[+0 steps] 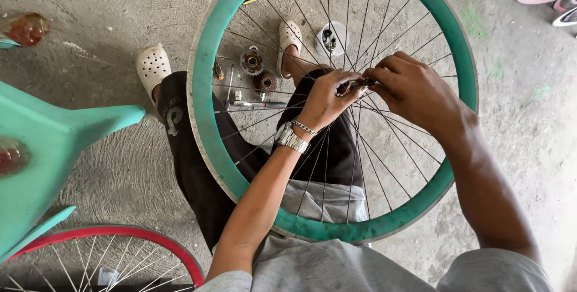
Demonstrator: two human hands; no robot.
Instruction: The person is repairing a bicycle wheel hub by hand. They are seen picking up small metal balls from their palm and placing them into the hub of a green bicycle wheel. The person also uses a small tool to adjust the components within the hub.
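Resting across the person's lap, a teal wheel rim [207,88] carries thin steel spokes [390,166], and at their centre the left hand [327,97] and right hand [415,91] both pinch the small metal hub [359,85]. Behind the spokes, on rough concrete [120,172], lie rusty sprockets [257,69], a white cup [332,36] and hand tools [255,104]. A teal plastic stool [42,142] and a red-rimmed wheel [120,235] crowd the left side.

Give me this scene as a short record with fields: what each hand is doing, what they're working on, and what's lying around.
left hand: left hand pinches a small metal part at the middle of the wheel
right hand: right hand grips the same spot from the other side
wheel: green-rimmed bicycle wheel with thin spokes, resting over the person's lap
wrist: metal watch on the left wrist
floor: two gear parts, a small white tub and hand tools on concrete
nearby: red-rimmed wheel at lower left, green bicycle frame at left
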